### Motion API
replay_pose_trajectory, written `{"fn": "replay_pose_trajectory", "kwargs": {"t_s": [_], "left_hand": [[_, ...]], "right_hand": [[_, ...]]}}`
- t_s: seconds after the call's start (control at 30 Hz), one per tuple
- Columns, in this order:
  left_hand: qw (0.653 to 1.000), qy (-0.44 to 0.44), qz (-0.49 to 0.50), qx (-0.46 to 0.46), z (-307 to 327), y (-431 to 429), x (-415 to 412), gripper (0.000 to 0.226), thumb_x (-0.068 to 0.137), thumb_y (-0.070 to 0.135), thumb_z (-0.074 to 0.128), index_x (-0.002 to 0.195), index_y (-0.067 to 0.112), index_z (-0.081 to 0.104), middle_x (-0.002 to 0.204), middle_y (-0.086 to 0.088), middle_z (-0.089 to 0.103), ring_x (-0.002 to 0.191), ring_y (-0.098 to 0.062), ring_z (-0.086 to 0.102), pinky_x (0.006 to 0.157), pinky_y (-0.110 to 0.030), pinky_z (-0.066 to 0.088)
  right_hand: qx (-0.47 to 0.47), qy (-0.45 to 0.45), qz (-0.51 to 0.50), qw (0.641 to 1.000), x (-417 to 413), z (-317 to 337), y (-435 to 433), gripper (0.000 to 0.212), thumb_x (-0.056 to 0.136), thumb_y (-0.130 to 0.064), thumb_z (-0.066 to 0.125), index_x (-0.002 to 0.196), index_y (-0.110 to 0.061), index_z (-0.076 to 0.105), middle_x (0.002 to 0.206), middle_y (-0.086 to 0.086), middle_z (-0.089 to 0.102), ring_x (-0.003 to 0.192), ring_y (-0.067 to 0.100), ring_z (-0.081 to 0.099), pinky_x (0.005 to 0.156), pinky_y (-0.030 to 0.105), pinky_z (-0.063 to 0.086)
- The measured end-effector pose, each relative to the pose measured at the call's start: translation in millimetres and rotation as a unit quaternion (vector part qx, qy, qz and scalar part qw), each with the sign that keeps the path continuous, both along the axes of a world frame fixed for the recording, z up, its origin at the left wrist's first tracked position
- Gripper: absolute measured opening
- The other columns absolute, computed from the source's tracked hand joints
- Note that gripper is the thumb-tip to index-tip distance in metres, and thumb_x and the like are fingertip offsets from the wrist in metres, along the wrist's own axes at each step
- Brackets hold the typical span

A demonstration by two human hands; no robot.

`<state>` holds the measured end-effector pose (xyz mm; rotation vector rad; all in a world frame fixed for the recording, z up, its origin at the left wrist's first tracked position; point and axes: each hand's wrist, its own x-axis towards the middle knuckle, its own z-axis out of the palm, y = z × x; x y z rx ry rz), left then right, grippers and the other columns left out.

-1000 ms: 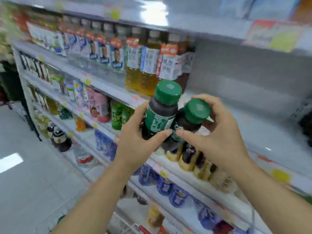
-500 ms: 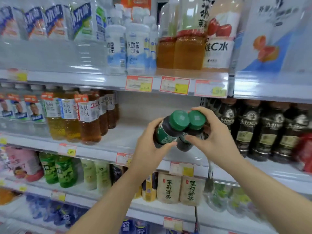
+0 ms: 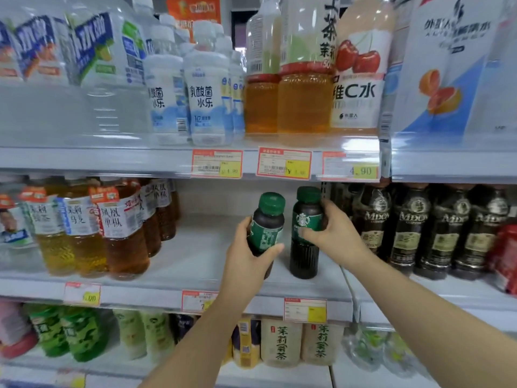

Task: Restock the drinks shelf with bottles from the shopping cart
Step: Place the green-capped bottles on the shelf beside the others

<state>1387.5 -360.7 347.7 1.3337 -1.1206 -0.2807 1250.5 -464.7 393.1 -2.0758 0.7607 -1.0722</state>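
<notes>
I am seeing amber tea bottles (image 3: 123, 233) left of my left hand (image 3: 246, 259). That hand is wrapping around 1 tilted green-capped bottle (image 3: 267, 225). My right hand (image 3: 335, 233) is gripping the 2nd bottle (image 3: 303, 256), standing upright on the shelf (image 3: 195, 261), with dark coffee bottles (image 3: 405, 228) just right of that hand.

A pale middle shelf (image 3: 193, 261) crosses the frame centre. On it stand amber tea bottles (image 3: 123, 236) at left, one dark green-capped bottle (image 3: 304, 256) upright at centre, and a row of dark coffee bottles (image 3: 436, 236) at right.
</notes>
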Motion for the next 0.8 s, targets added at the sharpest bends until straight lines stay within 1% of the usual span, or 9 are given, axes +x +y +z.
{"fn": "replay_pose_trajectory", "kwargs": {"t_s": [0.07,0.1,0.2,0.3,0.37,0.47,0.53,0.7,0.8], "left_hand": [[1.0,0.014,0.001,0.007,2,-7,3,0.061,0.078,0.019,0.074,0.125,0.034,0.037,0.106,0.027,0.055,0.094,0.016,0.054,0.072,-0.005,0.043],[1.0,0.019,0.004,0.011,3,-11,4,0.062,0.078,0.02,0.074,0.127,0.03,0.037,0.106,0.026,0.054,0.095,0.014,0.053,0.073,-0.006,0.043],[0.999,0.029,0.019,0.018,4,-20,6,0.063,0.079,0.02,0.073,0.129,0.025,0.036,0.102,0.025,0.052,0.092,0.011,0.052,0.07,-0.006,0.042],[0.999,0.007,0.003,0.039,4,-29,12,0.068,0.079,0.018,0.073,0.133,0.023,0.032,0.107,0.017,0.053,0.098,-0.002,0.054,0.079,-0.013,0.04],[0.997,-0.011,-0.026,0.068,4,-30,20,0.072,0.079,0.012,0.072,0.136,0.025,0.029,0.111,0.013,0.054,0.102,-0.004,0.055,0.084,-0.021,0.04],[0.988,-0.023,-0.08,0.132,1,-25,34,0.071,0.082,0.001,0.065,0.137,0.026,0.028,0.108,0.018,0.054,0.099,0.004,0.053,0.087,-0.022,0.039],[0.981,-0.038,-0.102,0.162,0,-21,41,0.065,0.084,-0.002,0.061,0.131,0.029,0.03,0.109,0.019,0.053,0.099,0.007,0.051,0.086,-0.021,0.038],[0.98,-0.053,-0.089,0.17,-1,-24,43,0.066,0.083,0.003,0.065,0.132,0.031,0.032,0.113,0.015,0.052,0.101,0.0,0.051,0.09,-0.024,0.04],[0.983,-0.048,-0.065,0.164,-3,-28,39,0.061,0.079,0.007,0.071,0.124,0.033,0.038,0.116,0.011,0.055,0.103,-0.004,0.052,0.093,-0.027,0.042]], "right_hand": [[0.035,0.008,-0.008,0.999,3,-15,-2,0.061,0.07,-0.012,0.079,0.12,-0.021,0.045,0.109,-0.001,0.059,0.099,0.014,0.058,0.083,0.026,0.045],[0.045,0.012,-0.015,0.999,5,-23,-2,0.059,0.069,-0.015,0.08,0.117,-0.021,0.046,0.109,0.001,0.06,0.1,0.016,0.058,0.084,0.028,0.046],[0.04,0.016,-0.052,0.998,10,-36,-8,0.046,0.069,-0.022,0.08,0.106,-0.016,0.053,0.104,0.006,0.061,0.094,0.018,0.059,0.079,0.028,0.047],[0.02,0.034,-0.1,0.994,15,-38,-20,0.053,0.068,-0.029,0.08,0.111,-0.012,0.055,0.107,0.01,0.059,0.098,0.024,0.058,0.083,0.036,0.049],[0.024,0.025,-0.118,0.992,18,-36,-28,0.051,0.072,-0.022,0.078,0.116,-0.01,0.053,0.11,0.01,0.061,0.102,0.025,0.057,0.083,0.031,0.046],[0.033,0.018,-0.147,0.988,26,-33,-37,0.051,0.079,-0.014,0.071,0.124,-0.006,0.048,0.117,0.013,0.061,0.11,0.029,0.056,0.083,0.026,0.04],[0.042,0.01,-0.163,0.986,33,-33,-43,0.051,0.082,-0.013,0.068,0.127,-0.004,0.045,0.121,0.015,0.059,0.113,0.031,0.055,0.084,0.026,0.039],[0.043,0.023,-0.183,0.982,43,-31,-56,0.052,0.086,-0.012,0.064,0.13,0.0,0.039,0.125,0.018,0.054,0.116,0.033,0.051,0.085,0.026,0.038],[0.047,0.031,-0.167,0.984,42,-32,-56,0.053,0.086,-0.01,0.062,0.132,-0.002,0.036,0.126,0.018,0.053,0.117,0.033,0.05,0.085,0.024,0.036]]}}
